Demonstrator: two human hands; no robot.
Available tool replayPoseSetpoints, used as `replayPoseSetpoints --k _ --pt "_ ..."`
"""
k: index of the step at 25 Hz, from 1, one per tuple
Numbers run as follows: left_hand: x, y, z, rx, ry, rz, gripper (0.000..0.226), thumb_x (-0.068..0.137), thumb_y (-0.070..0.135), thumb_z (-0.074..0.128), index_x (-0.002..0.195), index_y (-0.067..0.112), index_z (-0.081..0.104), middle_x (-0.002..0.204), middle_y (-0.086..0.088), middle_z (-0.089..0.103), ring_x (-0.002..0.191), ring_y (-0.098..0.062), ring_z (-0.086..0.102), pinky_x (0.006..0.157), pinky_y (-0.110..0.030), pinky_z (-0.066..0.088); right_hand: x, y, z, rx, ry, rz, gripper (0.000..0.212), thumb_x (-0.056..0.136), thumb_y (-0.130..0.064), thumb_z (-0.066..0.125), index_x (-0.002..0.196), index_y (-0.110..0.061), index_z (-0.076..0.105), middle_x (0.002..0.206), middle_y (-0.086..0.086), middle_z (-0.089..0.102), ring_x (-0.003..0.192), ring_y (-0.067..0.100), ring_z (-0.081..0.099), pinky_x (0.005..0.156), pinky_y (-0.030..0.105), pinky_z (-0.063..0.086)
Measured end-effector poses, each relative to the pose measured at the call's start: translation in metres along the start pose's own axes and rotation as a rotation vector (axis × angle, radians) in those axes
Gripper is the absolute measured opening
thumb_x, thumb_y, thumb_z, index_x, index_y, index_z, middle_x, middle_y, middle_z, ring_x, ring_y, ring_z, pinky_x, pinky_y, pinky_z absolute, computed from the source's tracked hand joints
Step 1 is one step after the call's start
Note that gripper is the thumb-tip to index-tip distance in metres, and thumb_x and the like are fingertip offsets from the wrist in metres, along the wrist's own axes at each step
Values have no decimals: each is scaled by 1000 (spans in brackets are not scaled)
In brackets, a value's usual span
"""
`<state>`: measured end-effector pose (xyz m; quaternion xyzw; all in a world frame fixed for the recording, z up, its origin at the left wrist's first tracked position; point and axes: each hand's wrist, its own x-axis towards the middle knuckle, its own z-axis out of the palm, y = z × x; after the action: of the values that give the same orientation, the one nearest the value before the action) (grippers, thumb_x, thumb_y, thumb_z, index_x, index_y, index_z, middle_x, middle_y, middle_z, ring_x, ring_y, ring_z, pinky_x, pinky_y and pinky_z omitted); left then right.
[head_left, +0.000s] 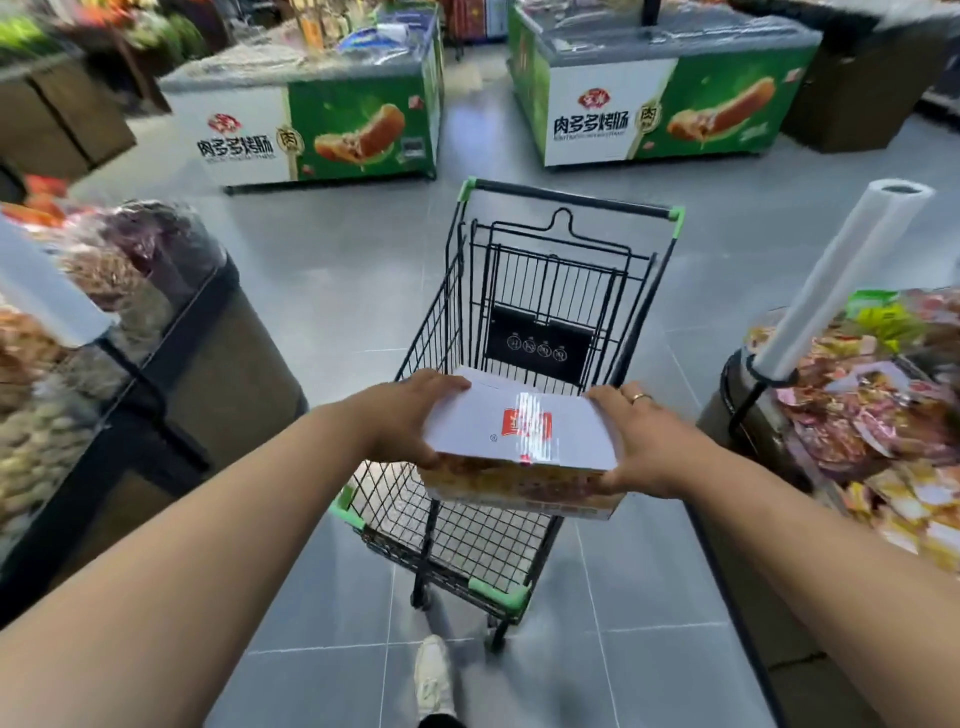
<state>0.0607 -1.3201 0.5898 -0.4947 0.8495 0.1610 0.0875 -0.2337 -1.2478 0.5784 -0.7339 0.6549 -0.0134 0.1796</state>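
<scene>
White cardboard top, red logo in the middle, near side printed in orange and yellow: one flat box (519, 434), held level between both hands.

- Left hand (410, 415): grips the box's left end. Fingers (447, 383) curl over the far-left corner of the top; the thumb lies against the near-left corner.
- Right hand (641, 441): grips the right end. Fingers (608, 397) lie on the far-right corner of the top, and the palm wraps the right side. Ring (640, 398) on one finger.
- Box position: between the two palms, above the near part of the black wire shopping cart (436, 332). Its right end overhangs the cart's right wall. Cannot tell whether the underside touches the wire.
- Surroundings: grey tiled floor (322, 270). Two green-and-white chest freezers, far left (311, 135) and far right (649, 104). White roll of bags (841, 275) on a stand at right. Pale shoe (434, 675) at near centre.
</scene>
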Motion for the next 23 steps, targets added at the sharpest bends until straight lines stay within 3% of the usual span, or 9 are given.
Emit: replayPoseSetpoints --k 3,7,10,17,21,23 --pt "39 -54 -5 11 -30 11 103 67 41 80 147 41 15 152 8 24 125 -25 48 102 -42 44 57 -21 15 18 -7 28 105 64 -46 80 146 -31 16 130 0 35 116 22 45 83 30 39" --pt "95 -123 2 67 -81 47 103 65 45 80 147 38 17 148 6 29 118 -26 54 96 -41 48 131 -45 47 45 -32 108 106 63 -41 82 146 -29 17 134 3 35 120 25 42 97 39 44" --pt "131 -157 22 169 -114 77 102 67 47 77 148 34 17 146 2 33 122 -26 48 101 -40 44 171 -53 81 37 -102 162 109 65 -41 81 149 -26 13 140 5 34 128 28 35 106 44 39" --pt "207 -196 95 334 -197 124 100 72 60 68 150 26 16 149 -1 35 137 -26 29 118 -42 12 239 -37 157 -7 -205 222 103 69 -51 76 147 -24 15 142 6 36 127 27 33 106 39 36" --pt "249 -205 130 413 -212 114 96 75 60 63 149 19 18 148 -5 36 141 -29 24 118 -49 -9 278 -19 196 49 -229 254 102 69 -53 75 146 -20 17 140 7 35 126 26 34 101 42 42" --pt "268 -204 149 484 -213 117 89 80 48 63 149 13 18 150 -9 35 145 -30 17 111 -48 -21 294 -9 219 50 -222 263 101 70 -53 75 145 -19 16 137 8 36 123 26 36 97 41 44"
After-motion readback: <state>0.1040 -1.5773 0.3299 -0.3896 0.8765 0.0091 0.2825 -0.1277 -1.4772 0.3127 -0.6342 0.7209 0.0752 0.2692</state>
